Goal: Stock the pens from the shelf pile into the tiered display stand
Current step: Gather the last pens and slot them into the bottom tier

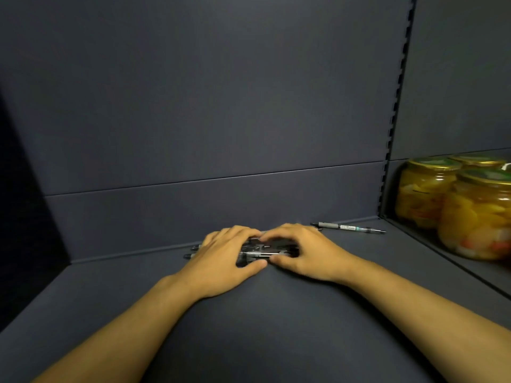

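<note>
A pile of dark pens point(265, 249) lies on the grey shelf point(249, 313) close to the back wall. My left hand point(221, 258) covers the pile's left part, fingers curled over the pens and thumb under the near side. My right hand point(301, 251) grips the pile's right part the same way. A few pen tips stick out left of my left hand. One single pen point(348, 227) lies apart on the shelf to the right, near the back corner. No display stand is in view.
Three glass jars of yellow preserved fruit point(475, 214) with gold lids stand on the neighbouring shelf at the right, behind a slotted upright point(392, 128). The back panel rises directly behind the pens.
</note>
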